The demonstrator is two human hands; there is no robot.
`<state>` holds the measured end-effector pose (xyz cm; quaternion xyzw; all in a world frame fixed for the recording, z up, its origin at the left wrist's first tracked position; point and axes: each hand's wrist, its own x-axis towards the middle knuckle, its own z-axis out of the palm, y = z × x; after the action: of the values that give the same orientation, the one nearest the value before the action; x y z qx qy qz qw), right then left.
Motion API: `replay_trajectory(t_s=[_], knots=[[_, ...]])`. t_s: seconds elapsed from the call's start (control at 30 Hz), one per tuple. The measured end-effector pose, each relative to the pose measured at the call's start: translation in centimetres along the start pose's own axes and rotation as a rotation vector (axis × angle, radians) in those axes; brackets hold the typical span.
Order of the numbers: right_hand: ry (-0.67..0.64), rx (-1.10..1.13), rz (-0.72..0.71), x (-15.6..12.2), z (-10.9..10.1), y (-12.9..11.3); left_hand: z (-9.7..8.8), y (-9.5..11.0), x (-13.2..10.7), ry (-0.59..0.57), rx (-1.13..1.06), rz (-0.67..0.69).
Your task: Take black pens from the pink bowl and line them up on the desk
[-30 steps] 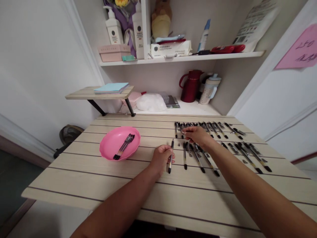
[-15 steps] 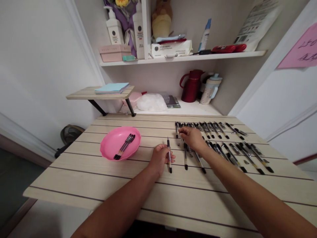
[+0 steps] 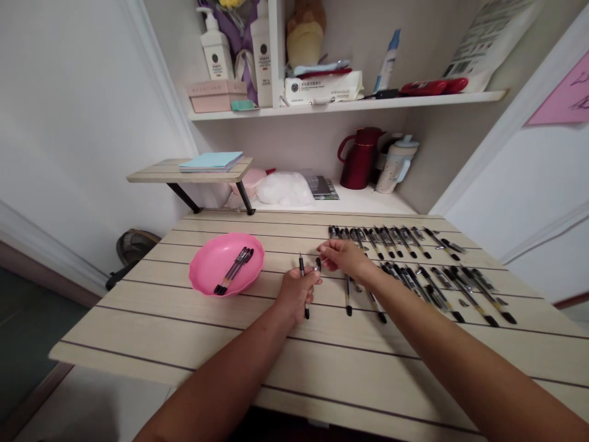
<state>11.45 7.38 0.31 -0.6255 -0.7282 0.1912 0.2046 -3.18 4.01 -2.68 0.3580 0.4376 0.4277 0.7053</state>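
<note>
The left hand (image 3: 294, 294) is curled closed around a pen (image 3: 301, 265), held nearly upright with its bare tip at twelve o'clock; this hold seems meant to keep the tip clear of the fingers. At the hand's two o'clock, touching or very near the thumb, is a small cap (image 3: 318, 264). The right hand (image 3: 343, 258) has its thumb and fingertips drawn close together beside the cap; whether they grip it cannot be told. The two hands nearly meet, probably so that small parts can be worked at short reach.

At four to six o'clock of the right hand, loose pens (image 3: 348, 301) lie partly covered by hand and wrist. Toward two to three o'clock runs the back row (image 3: 396, 239) of pens and parts; toward four o'clock, the front row (image 3: 478, 294). Their side-by-side order probably eases picking out single pieces. The right forearm (image 3: 423, 319) stands in the way, crossing the near side of the front row.

At the left hand's nine to ten o'clock, a pink bowl (image 3: 207, 261) gathers several pens, presumably to prevent rolling. Farther out stand a small raised shelf (image 3: 151, 173) at ten to eleven and a red jug (image 3: 361, 161) at one.
</note>
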Motion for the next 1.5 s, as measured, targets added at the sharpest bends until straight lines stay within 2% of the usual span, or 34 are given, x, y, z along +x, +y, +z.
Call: replay_trajectory(t_s=[0.1, 0.27, 0.4, 0.47, 0.6, 0.77, 0.83, 0.9, 1.03, 1.23, 1.5], knots=[[0.024, -0.306, -0.044, -0.1, -0.3, 0.9, -0.2, 0.0, 0.2, 0.005, -0.034, 0.007], [-0.034, -0.473, -0.103, -1.2, 0.9, 1.5, -0.2, -0.1, 0.5, 0.015, -0.063, 0.027], [-0.029, -0.526, -0.137, -1.6, 1.2, 1.1, -0.3, -0.3, 0.5, 0.019, -0.013, 0.031], [0.010, -0.523, -0.130, -1.7, 0.5, 1.3, -0.3, -0.3, 0.6, 0.032, 0.054, 0.038], [0.180, -0.391, -0.054, -2.3, -1.5, 2.6, 0.0, -0.2, 1.3, 0.048, 0.279, 0.017], [0.286, -0.151, 0.011, -4.4, -2.9, 3.8, 1.7, 0.0, 3.5, 0.034, 0.504, -0.010], [0.236, -0.072, -0.014, -5.8, -2.5, 3.4, 2.6, -0.1, 4.5, 0.028, 0.587, -0.019], [0.133, -0.043, -0.098, -7.5, -1.7, 2.5, 3.4, -0.2, 5.4, 0.030, 0.663, -0.025], [0.017, -0.180, -0.272, -10.4, 0.2, 1.1, 4.7, -0.5, 6.5, 0.037, 0.790, -0.032], [0.005, -0.314, -0.332, -11.9, 1.0, 1.8, 5.3, -0.3, 7.1, 0.045, 0.912, -0.031], [0.024, -0.362, -0.342, -12.3, 0.8, 1.9, 5.3, -0.3, 6.9, 0.024, 0.891, -0.025]])
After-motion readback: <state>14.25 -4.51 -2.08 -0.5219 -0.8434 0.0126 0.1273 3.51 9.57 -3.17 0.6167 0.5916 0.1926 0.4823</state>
